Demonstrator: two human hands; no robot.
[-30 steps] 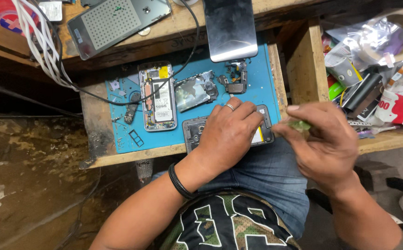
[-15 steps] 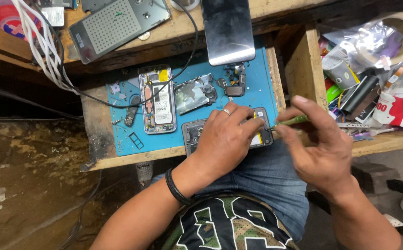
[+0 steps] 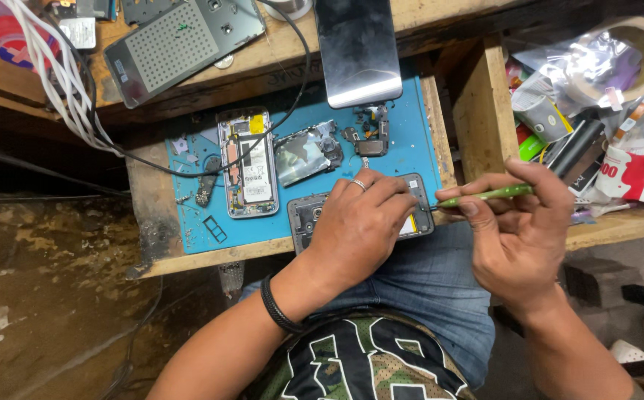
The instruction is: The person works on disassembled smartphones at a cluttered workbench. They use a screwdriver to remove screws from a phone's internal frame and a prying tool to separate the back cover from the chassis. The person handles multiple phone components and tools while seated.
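Observation:
My left hand (image 3: pixel 363 218), with a ring on one finger, lies flat over an opened phone frame (image 3: pixel 308 215) on the blue work mat (image 3: pixel 196 204) and holds it down. My right hand (image 3: pixel 518 230) grips a thin green screwdriver (image 3: pixel 485 195); its tip points left at the frame's right end. A second opened phone (image 3: pixel 248 164) with a yellow tab lies on the mat's left side. A shiny inner plate (image 3: pixel 303 154) and a small dark part (image 3: pixel 370 137) lie beside it.
A dark phone screen (image 3: pixel 357 48) and a grey perforated back panel (image 3: pixel 181 44) rest on the wooden shelf above. White cables (image 3: pixel 63 89) hang at the left. A wooden divider (image 3: pixel 477 111) separates a bin of tape rolls (image 3: pixel 633 52), bags and tools at the right.
My right hand has turned from hovering over the frame's right end to holding the green screwdriver level, tip toward the frame. My left hand stays on the frame.

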